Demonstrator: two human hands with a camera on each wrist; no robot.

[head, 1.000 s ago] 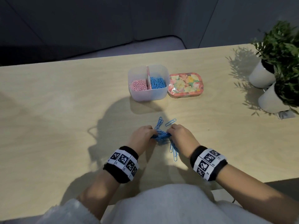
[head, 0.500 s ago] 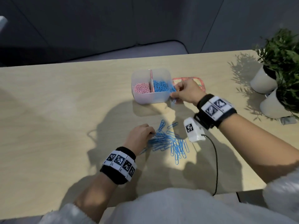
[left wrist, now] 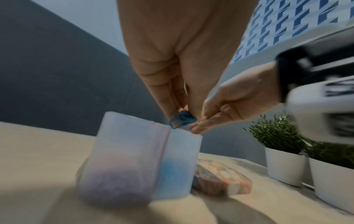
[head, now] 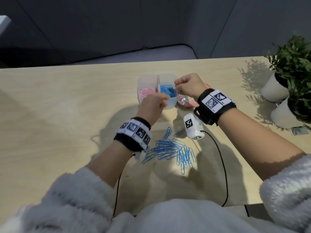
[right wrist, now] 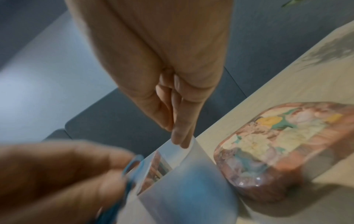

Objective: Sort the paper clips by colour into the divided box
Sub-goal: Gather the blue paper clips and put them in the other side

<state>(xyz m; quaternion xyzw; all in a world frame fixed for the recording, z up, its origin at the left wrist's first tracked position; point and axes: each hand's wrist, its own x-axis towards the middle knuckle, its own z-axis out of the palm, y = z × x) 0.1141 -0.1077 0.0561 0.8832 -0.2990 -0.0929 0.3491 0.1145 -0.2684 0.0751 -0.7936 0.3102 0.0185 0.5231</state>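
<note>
The translucent divided box (head: pixel 170 105) stands mid-table, with pink clips (head: pixel 146 92) in its left compartment and blue clips (head: pixel 168 92) in its right. My left hand (head: pixel 165 99) is at the box's front rim and pinches a small bunch of blue paper clips (left wrist: pixel 182 119) over the blue side. Beside it, my right hand (head: pixel 175 84) hovers over the right rim, fingertips (right wrist: pixel 181 141) pressed together with no clip showing. A loose pile of blue clips (head: pixel 173 148) lies on the table (head: pixel 67 115) nearer me, below both wrists.
The floral lid (right wrist: pixel 277 144) lies flat just right of the box, partly under my right wrist in the head view. Two white plant pots (head: pixel 274 89) (head: pixel 284 116) stand at the table's right edge. Wrist-camera cables trail toward my body.
My left hand has left the pile and come up to the box with blue clips. My right hand has shifted from the box's right rim to above the blue compartment.
</note>
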